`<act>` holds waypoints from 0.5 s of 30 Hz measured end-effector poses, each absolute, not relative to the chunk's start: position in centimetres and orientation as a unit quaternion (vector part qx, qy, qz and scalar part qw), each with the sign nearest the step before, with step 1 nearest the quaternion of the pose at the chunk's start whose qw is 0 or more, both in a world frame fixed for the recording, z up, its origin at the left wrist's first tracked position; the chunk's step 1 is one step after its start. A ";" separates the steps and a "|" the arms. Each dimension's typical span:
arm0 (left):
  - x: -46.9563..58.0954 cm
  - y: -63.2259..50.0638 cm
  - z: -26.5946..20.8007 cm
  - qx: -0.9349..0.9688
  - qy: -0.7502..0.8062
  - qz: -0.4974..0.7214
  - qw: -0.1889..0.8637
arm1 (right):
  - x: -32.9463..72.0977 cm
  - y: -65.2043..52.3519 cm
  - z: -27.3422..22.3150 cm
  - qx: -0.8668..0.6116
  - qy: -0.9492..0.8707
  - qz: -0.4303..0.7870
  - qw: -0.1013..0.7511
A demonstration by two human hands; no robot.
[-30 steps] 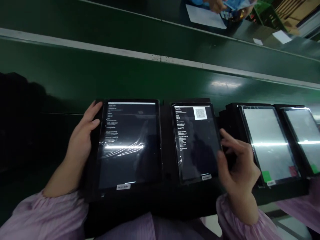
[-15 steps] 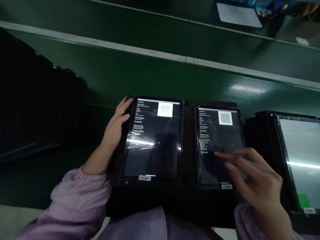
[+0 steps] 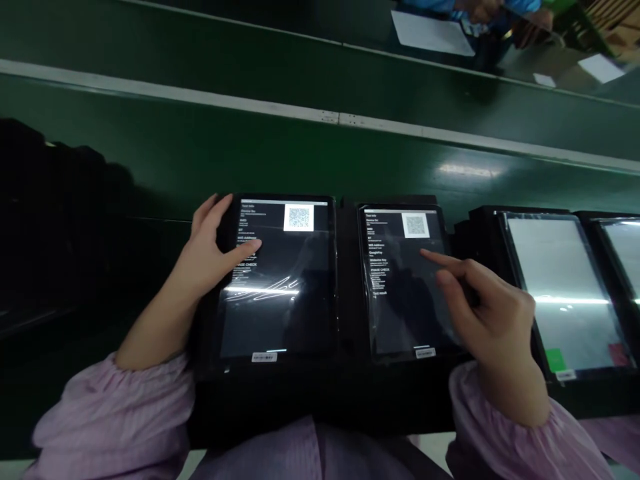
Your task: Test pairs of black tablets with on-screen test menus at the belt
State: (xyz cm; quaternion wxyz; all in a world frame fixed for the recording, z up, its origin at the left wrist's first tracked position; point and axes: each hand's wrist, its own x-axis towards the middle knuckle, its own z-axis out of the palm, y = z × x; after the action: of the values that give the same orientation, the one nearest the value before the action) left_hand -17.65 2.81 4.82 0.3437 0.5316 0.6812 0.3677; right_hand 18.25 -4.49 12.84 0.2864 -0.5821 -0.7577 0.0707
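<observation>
A tablet (image 3: pixel 285 300) with a dark screen, white text and a square code lies in a black holder in front of me. My left hand (image 3: pixel 205 257) grips its upper left side, fingers along the edge and thumb over the screen. To its right, a second tablet (image 3: pixel 400 300) shows a similar page of text and code. Over that screen my right hand (image 3: pixel 485 300) points with the index finger stretched out, the thumb apart and the other fingers curled. It holds nothing; whether the fingertip touches the glass I cannot tell.
Two more tablets with pale screens, one nearer (image 3: pixel 560 267) and one cut off (image 3: pixel 630 253), stand to the right. A dark stack (image 3: pixel 50 220) is at the left. Across the green bench (image 3: pixel 250 147), another person's hands (image 3: pixel 530 27) are near a white sheet (image 3: pixel 433 32).
The view has shifted, so the tablets appear further left. My left thumb has moved onto the screen. My right index finger has moved up the second screen, and the other fingers have curled in.
</observation>
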 end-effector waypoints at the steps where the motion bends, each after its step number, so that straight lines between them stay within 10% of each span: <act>1: -17.5 3.0 5.1 0.519 0.688 0.370 0.346 | 18.0 -4.1 13.0 -0.584 -0.760 0.076 0.275; 15: -21.6 8.1 9.3 0.584 0.731 0.180 0.304 | 15.8 -0.7 11.5 -0.512 -0.833 0.147 0.151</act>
State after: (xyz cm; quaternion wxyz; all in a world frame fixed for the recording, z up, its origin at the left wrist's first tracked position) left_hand -21.56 8.14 9.34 0.3038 0.5835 0.7312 0.1804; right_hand 15.77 -0.73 11.45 0.1511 -0.5117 -0.8329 0.1472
